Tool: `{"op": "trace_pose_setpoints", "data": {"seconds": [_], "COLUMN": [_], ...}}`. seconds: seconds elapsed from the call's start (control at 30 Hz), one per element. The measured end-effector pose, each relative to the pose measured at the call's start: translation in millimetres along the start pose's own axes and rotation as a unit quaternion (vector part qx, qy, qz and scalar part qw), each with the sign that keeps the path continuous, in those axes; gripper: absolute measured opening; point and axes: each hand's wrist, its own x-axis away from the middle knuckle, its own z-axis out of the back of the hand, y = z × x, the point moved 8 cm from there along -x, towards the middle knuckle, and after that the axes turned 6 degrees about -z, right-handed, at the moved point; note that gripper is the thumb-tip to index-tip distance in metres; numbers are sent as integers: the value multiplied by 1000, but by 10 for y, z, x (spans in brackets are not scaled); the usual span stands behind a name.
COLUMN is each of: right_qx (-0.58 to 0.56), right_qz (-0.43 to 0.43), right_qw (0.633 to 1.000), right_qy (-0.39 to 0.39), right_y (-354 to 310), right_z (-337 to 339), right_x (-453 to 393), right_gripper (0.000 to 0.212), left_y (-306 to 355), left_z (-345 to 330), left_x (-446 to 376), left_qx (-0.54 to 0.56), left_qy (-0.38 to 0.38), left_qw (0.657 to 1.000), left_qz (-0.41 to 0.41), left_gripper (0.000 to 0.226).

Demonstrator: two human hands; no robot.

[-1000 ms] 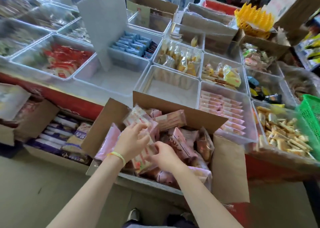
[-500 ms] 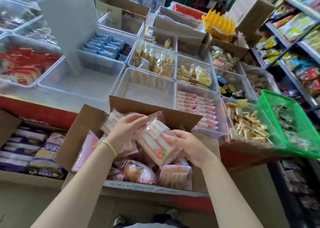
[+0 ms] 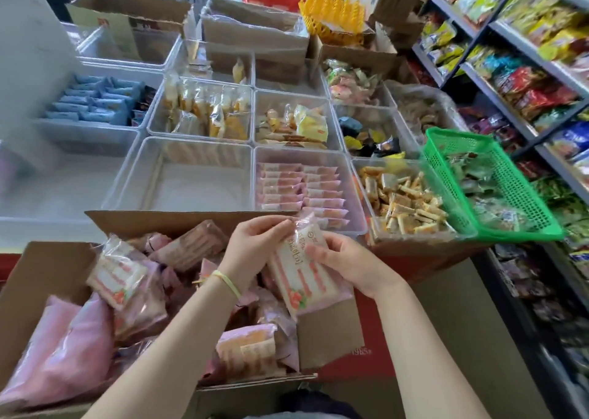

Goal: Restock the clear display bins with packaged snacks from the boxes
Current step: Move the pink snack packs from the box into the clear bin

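Note:
An open cardboard box in front of me holds several pink-and-white snack packs. Both hands hold a small stack of these snack packs above the box's right side. My left hand pinches the top edge of the stack. My right hand grips the stack's right side. Just beyond stands a clear bin partly filled with rows of the same pink packs. To its left is a clear bin with nothing in it.
More clear bins behind hold blue packs, yellow pastries and mixed snacks. A green basket of wrapped sweets leans on the right bin of biscuit sticks. Shelves of bagged snacks line the right. Cardboard boxes stand at the back.
My hands lifted the stack of packs out of the box and moved it right and forward, toward the bin with pink packs. My view has swung to the right.

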Motion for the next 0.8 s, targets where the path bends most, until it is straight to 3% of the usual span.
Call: {"op": "trace_pose_setpoints", "data": {"seconds": [0.17,0.3,0.4,0.47,0.53,0.6,0.63,0.7,0.8], "right_qx": [56,26,33,117,282,487,570,665,708], "right_qz": [-18,11,66,90,86,63,55,48,-3], "right_qw": [998,986,974,972,945,867,818,745,705], "right_qy": [23,162,213,184,140,85,61,22,-18], "right_y": [93,118,-12,-103,-126,-90,-69,-42,199], "right_z": [899,1829,2148,2092,1933,1719,1612,1391,1180], "right_x": [-181,-499,-796,-1048,-1312,-1519,-1600,-1689,-1867], "right_gripper": [28,18,17,26,37,31,27,26,31], "left_y": [-153,-526,-846,-948,-1076,-1230,-1288,-1377,-1400], "left_z": [-731,-1069,-1105,-1145,-1215,-1280,-1297,-1308,-1313], "left_x": [-374,-696,-916,-1053,-1156,-1197,-1187,-1150,-1118], "left_qx": [-19,-14,-147,-324,-502,-643,-680,-709,-727], "left_qy": [32,61,71,31,-35,-104,-125,-141,-141], "left_qw": [999,997,984,945,864,758,722,689,671], "left_qz": [-12,55,64,38,18,25,34,47,35], "left_gripper": [12,22,30,29,30,35,37,38,39]}}
